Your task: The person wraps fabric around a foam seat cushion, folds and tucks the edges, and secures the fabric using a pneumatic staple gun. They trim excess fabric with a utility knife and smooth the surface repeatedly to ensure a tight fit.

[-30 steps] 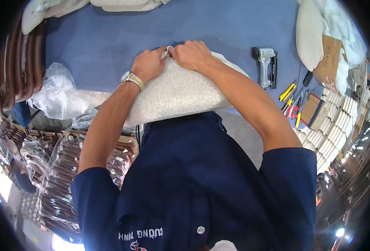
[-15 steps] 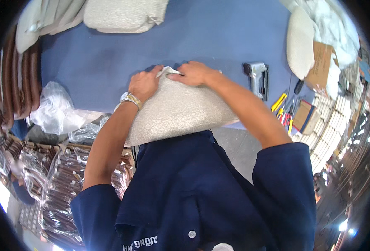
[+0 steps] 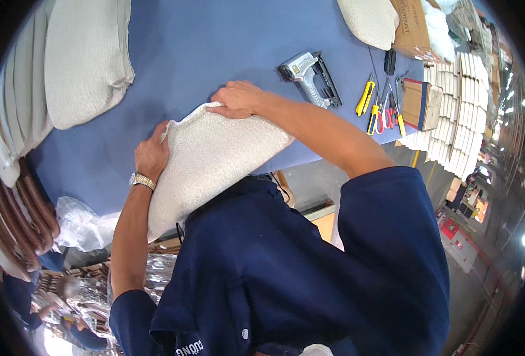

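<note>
A beige fabric-covered cushion (image 3: pixel 212 148) lies at the near edge of the blue table, up against my body. My left hand (image 3: pixel 152 153), with a watch on its wrist, is closed on the fabric at the cushion's far left corner. Farther right along the same far edge, my right hand (image 3: pixel 237 99) grips the cover, its thumb on the upper side. Between the hands the edge of the fabric is a little raised. The fingers curled beneath the edge are partly hidden. Beyond my right hand a grey and black staple gun (image 3: pixel 311 78) rests on the table.
Yellow utility knives (image 3: pixel 366 96), scissors, pliers and a black-handled screwdriver (image 3: pixel 390 62) lie at the table's right end, near a small box (image 3: pixel 415 105). Beige cushions (image 3: pixel 87 65) are stacked far left, above brown padded pieces (image 3: pixel 22 207). Clear plastic (image 3: pixel 84 222) hangs at the near left edge.
My hands, close together at the middle of the far edge before, are now spread apart along it. The cushion sits more tilted in view, and the whole view has turned.
</note>
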`<state>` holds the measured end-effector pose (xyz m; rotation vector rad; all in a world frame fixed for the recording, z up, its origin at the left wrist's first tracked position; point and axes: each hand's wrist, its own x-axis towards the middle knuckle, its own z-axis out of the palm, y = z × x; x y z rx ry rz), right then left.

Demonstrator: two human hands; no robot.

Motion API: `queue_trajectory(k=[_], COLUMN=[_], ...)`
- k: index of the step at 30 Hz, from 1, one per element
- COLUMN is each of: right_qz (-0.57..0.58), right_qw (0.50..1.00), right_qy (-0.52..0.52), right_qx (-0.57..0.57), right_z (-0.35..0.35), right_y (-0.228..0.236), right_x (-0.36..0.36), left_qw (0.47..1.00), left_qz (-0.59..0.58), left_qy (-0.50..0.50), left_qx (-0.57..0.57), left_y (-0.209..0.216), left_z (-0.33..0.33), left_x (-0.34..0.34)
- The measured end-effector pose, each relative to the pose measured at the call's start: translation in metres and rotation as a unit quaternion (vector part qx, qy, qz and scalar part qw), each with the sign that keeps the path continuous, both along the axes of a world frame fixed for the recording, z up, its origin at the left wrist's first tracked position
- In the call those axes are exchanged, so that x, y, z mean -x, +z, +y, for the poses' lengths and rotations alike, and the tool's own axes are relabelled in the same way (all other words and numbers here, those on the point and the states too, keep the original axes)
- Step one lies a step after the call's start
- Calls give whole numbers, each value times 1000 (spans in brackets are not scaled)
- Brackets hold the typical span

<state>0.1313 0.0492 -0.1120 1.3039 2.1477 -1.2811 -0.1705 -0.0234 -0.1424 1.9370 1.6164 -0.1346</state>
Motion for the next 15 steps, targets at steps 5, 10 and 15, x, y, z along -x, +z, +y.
queue_trajectory(k=[5, 10, 15], right_qz=[48, 401, 475], right_qw=[994, 802, 658], right_qy=[-93, -417, -565], right_qx=[-38, -147, -147], right_z=[19, -61, -120], right_y=[28, 58, 29], right_x=[-28, -100, -50], left_qw=[995, 993, 965], left_qz=[-56, -102, -147], left_qy=[-32, -42, -11], left_qx=[-70, -41, 216], left_y=[-18, -11, 23], left_z=[8, 21, 37], left_x=[12, 24, -39])
